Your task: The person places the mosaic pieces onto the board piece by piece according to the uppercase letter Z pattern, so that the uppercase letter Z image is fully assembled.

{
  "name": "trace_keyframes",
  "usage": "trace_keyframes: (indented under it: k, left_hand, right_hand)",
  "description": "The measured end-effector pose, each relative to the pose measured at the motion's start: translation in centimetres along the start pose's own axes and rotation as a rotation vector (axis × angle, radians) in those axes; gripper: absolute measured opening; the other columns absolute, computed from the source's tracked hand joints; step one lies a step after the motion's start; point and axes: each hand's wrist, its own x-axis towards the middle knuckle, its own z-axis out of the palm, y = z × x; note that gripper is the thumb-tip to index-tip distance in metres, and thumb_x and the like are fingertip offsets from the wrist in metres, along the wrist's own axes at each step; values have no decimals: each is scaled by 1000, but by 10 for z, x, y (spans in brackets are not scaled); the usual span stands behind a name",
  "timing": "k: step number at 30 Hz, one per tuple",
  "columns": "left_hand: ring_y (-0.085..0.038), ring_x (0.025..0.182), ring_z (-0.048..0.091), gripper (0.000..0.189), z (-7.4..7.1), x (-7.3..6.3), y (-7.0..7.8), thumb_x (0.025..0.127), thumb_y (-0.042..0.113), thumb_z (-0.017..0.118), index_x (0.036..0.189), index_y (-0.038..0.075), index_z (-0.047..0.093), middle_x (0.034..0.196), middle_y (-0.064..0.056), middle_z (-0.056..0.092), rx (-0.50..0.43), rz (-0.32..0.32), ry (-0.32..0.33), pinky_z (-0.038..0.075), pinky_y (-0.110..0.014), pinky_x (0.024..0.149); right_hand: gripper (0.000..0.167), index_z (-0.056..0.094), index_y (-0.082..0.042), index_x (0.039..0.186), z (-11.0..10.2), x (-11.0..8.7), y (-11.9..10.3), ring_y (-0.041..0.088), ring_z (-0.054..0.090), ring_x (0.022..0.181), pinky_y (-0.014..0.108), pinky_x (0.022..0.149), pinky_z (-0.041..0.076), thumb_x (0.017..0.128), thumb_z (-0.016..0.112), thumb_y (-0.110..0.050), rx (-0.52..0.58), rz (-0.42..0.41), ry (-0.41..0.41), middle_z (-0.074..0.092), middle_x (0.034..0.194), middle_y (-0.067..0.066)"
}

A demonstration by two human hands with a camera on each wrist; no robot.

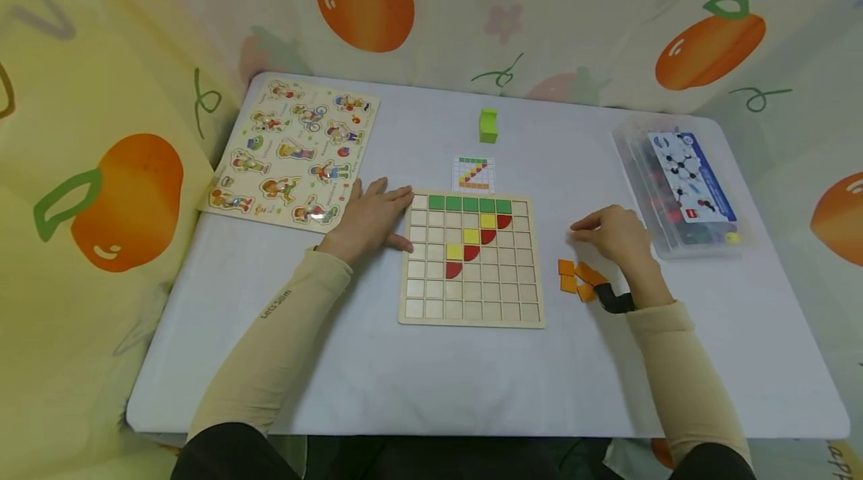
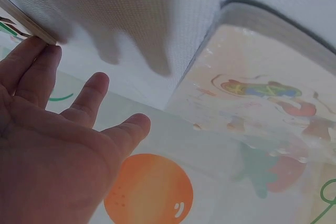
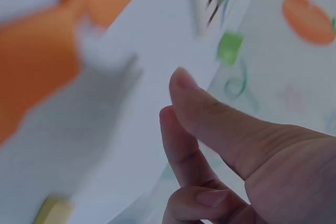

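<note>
A wooden grid board [image 1: 472,300] lies mid-table. Green square tiles [image 1: 470,204] line its top row, and three yellow squares [image 1: 471,236] and several red rounded pieces [image 1: 454,269] step diagonally down to the left. My left hand [image 1: 371,218] is spread flat, fingertips at the board's left edge; the left wrist view shows them touching its rim. My right hand [image 1: 616,237] hovers right of the board, just above loose orange tiles [image 1: 568,283]. In the right wrist view, its thumb [image 3: 210,114] and index fingertip are close together with nothing between them, the other fingers bent.
A small pattern card [image 1: 474,174] lies beyond the board, with a bright green block [image 1: 488,126] behind it. At the left is a picture puzzle board [image 1: 297,150]. A clear plastic box [image 1: 640,203] with a printed label stands at the right.
</note>
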Motion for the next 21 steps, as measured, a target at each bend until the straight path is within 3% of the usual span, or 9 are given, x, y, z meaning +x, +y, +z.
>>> trace_keyframes:
  k: [5,12,17,21]
  left_hand:
    - [-42,160,22,102,0,0,0,77,58,78,161,16,39,170,0,35,-6,0,-2,13,-72,127]
    - [-42,160,22,102,0,-1,0,76,57,79,161,15,39,170,0,34,-13,-3,-2,12,-72,127]
    - [-42,160,22,102,-1,0,-1,77,58,78,161,15,38,171,0,33,-7,-2,-3,12,-72,127]
    - [-42,160,22,102,-1,0,-2,76,58,78,161,15,38,171,0,34,-5,-2,0,12,-72,127]
  right_hand:
    - [35,75,0,121,-6,-2,36,46,64,109,44,77,54,95,71,-24,29,12,-7,67,130,32]
    - [44,69,-3,131,-12,-5,59,51,59,115,65,85,48,92,70,-24,-27,142,-66,65,135,28]
    - [45,70,-3,129,-13,-6,61,50,62,110,57,77,49,91,73,-27,-46,164,-75,65,135,30]
    - [41,74,-2,120,-15,-8,60,43,63,97,47,69,46,90,77,-30,-32,159,-48,70,125,29]
